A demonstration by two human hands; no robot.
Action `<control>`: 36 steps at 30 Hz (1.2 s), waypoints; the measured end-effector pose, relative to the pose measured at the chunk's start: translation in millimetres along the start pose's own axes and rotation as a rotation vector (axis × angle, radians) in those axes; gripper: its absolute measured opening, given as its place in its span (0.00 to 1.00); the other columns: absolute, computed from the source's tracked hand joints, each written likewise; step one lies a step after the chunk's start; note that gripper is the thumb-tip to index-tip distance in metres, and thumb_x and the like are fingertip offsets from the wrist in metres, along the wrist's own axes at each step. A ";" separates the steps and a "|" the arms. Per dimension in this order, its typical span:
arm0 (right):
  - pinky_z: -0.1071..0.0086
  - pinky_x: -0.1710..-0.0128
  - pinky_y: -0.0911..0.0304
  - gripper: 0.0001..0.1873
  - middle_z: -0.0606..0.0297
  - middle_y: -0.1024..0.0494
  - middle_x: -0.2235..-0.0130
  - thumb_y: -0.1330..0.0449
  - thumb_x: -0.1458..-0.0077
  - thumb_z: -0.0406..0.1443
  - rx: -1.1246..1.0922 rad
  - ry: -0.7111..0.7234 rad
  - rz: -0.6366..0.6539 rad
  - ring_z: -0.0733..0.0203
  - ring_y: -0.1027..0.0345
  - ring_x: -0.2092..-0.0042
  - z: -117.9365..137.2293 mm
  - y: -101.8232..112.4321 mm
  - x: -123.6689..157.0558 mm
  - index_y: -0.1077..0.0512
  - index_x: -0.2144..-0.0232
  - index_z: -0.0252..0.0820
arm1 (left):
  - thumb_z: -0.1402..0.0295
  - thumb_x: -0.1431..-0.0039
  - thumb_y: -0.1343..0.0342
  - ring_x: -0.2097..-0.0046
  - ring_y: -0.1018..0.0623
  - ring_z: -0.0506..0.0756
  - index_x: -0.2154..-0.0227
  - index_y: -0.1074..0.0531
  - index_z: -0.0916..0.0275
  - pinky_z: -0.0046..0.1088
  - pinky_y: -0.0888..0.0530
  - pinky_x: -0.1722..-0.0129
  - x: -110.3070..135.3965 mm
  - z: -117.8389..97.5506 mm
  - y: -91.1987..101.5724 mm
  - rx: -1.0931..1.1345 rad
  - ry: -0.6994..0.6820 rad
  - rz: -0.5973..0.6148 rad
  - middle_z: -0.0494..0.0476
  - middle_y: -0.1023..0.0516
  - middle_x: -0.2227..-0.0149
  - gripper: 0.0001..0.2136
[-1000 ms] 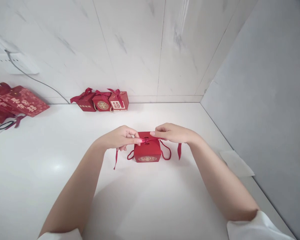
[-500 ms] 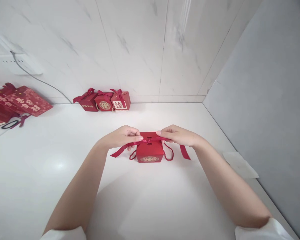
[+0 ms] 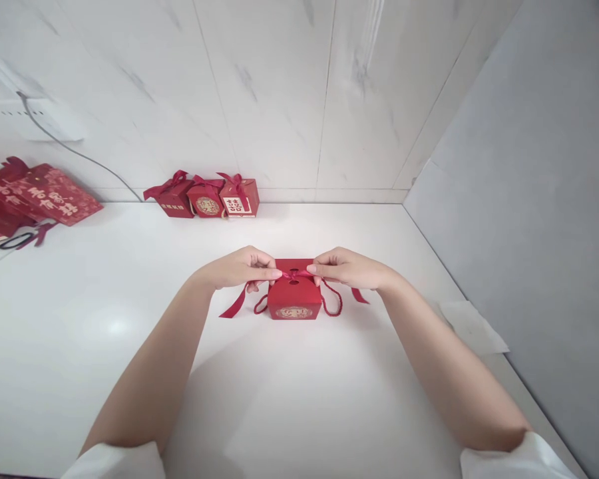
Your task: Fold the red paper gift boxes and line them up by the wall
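Note:
A small red gift box (image 3: 294, 301) with a gold emblem on its front and red cord handles at both sides stands on the white table (image 3: 299, 386). A red ribbon (image 3: 293, 273) crosses its top, knotted at the middle. My left hand (image 3: 239, 267) pinches the ribbon's left part, whose tail hangs down to the table. My right hand (image 3: 347, 267) pinches the right part, its tail trailing behind the wrist. Both hands sit close to the box's top edges.
Three finished red boxes with bows (image 3: 207, 196) line the back wall. Flat red cartons (image 3: 40, 196) are stacked at far left, beside a grey cable (image 3: 94, 166). A white paper sheet (image 3: 472, 326) lies by the grey right wall (image 3: 529, 199).
Both hands have come back inward toward the box top after pulling the ribbon ends outward. The ribbon tails have dropped lower.

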State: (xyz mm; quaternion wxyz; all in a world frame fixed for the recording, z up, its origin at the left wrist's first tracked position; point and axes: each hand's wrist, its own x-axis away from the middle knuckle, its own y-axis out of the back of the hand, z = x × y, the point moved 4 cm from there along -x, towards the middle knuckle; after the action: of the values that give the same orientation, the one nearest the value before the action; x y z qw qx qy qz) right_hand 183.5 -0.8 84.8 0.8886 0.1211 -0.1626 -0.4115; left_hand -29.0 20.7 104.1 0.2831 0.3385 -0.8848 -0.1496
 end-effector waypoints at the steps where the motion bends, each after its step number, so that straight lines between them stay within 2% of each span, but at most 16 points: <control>1: 0.71 0.76 0.54 0.24 0.72 0.40 0.79 0.45 0.44 0.54 -0.015 -0.011 0.005 0.70 0.53 0.78 -0.6 -0.1 -0.3 0.28 0.74 0.41 | 0.52 0.48 0.40 0.77 0.32 0.48 0.76 0.29 0.63 0.26 0.34 0.75 -0.3 0.4 -0.1 0.015 -0.001 0.000 0.51 0.32 0.78 0.17; 6: 0.71 0.78 0.48 0.27 0.67 0.30 0.78 0.46 0.44 0.56 -0.052 -0.071 0.019 0.69 0.45 0.80 -3.2 -0.4 0.8 0.26 0.73 0.38 | 0.51 0.48 0.41 0.77 0.33 0.47 0.76 0.29 0.63 0.25 0.34 0.75 2.4 0.6 0.9 0.072 -0.009 0.004 0.52 0.32 0.77 0.18; 12: 0.72 0.83 0.56 0.28 0.69 0.34 0.80 0.48 0.43 0.57 0.030 -0.098 -0.028 0.70 0.51 0.81 -8.9 1.2 1.2 0.35 0.80 0.41 | 0.50 0.47 0.42 0.78 0.38 0.45 0.77 0.29 0.63 0.24 0.40 0.78 3.6 1.4 4.0 -0.035 0.016 -0.023 0.51 0.33 0.75 0.19; 17: 0.71 0.81 0.57 0.28 0.70 0.38 0.80 0.49 0.43 0.56 0.049 -0.100 -0.023 0.70 0.55 0.80 -14.1 1.8 -0.8 0.39 0.81 0.41 | 0.51 0.48 0.41 0.77 0.40 0.46 0.78 0.31 0.63 0.25 0.42 0.76 2.8 3.5 5.8 -0.023 0.020 -0.055 0.51 0.34 0.75 0.19; 22: 0.70 0.78 0.57 0.27 0.73 0.45 0.80 0.50 0.41 0.55 0.095 -0.053 -0.002 0.69 0.58 0.79 -17.1 1.9 -3.1 0.41 0.81 0.42 | 0.54 0.47 0.42 0.72 0.37 0.48 0.79 0.33 0.64 0.25 0.40 0.72 0.2 7.4 6.1 0.022 -0.035 -0.060 0.51 0.35 0.74 0.18; 25: 0.70 0.77 0.60 0.27 0.74 0.51 0.80 0.49 0.41 0.55 0.125 -0.025 -0.016 0.69 0.61 0.78 -15.6 3.2 -2.1 0.43 0.81 0.42 | 0.55 0.45 0.42 0.72 0.39 0.48 0.80 0.34 0.64 0.25 0.42 0.72 0.3 8.7 8.1 0.008 -0.068 -0.078 0.49 0.38 0.76 0.18; 28: 0.70 0.77 0.61 0.27 0.74 0.52 0.79 0.49 0.41 0.55 0.138 -0.003 -0.028 0.69 0.62 0.77 -11.3 5.8 2.3 0.44 0.80 0.42 | 0.56 0.44 0.43 0.75 0.43 0.47 0.80 0.34 0.64 0.25 0.44 0.74 5.0 4.6 10.5 -0.050 -0.076 -0.108 0.48 0.40 0.78 0.17; 32: 0.69 0.75 0.62 0.27 0.73 0.52 0.79 0.48 0.41 0.54 0.091 0.050 0.025 0.69 0.62 0.76 -7.3 8.2 6.3 0.44 0.81 0.42 | 0.57 0.42 0.45 0.74 0.41 0.47 0.80 0.34 0.64 0.25 0.42 0.73 12.4 -4.6 8.7 -0.079 -0.095 -0.064 0.49 0.37 0.78 0.17; 36: 0.69 0.75 0.62 0.27 0.74 0.52 0.79 0.47 0.41 0.53 0.100 0.010 0.068 0.69 0.63 0.77 -13.4 9.0 3.3 0.43 0.81 0.41 | 0.57 0.43 0.45 0.75 0.40 0.47 0.79 0.33 0.64 0.25 0.43 0.75 11.3 -1.4 6.9 -0.113 -0.060 -0.019 0.50 0.37 0.77 0.16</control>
State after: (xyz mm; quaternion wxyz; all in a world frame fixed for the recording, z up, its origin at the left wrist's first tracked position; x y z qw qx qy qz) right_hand 196.9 3.4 76.3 0.8957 0.1617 -0.1826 -0.3719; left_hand -38.6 17.8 112.9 0.2739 0.3257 -0.8797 -0.2121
